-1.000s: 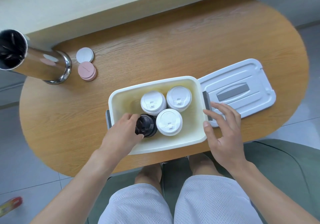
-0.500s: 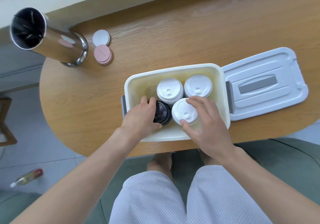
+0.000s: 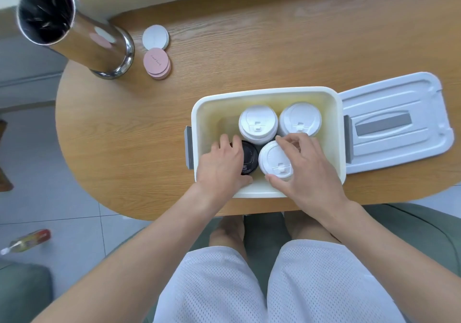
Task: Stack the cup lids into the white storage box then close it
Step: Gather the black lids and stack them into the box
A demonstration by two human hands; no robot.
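Head view. The white storage box is sitting open near the front edge of the table, and its lid is lying flat on the table just beside the box's right wall, handle side up. Four stacks of cup lids are standing inside the box: two white stacks at the back, one white stack at the front right and one black stack at the front left. No loose cup lids are showing on the table, so the stacking is appearing nearly done; the settling of the front stacks and the closing of the box are remaining.

The left hand is reaching into the box's front left corner, fingers curled over and around the black stack, touching it; whether it is gripping or only steadying cannot be told. The right hand is arching over the front white stack, thumb at its near edge and fingers spread across its far side, loosely closed around it. Both hands are lying inside the box rim, well apart from the lid.

Off to the rear left, a metal cylinder and some round pink and white coasters are standing aside.
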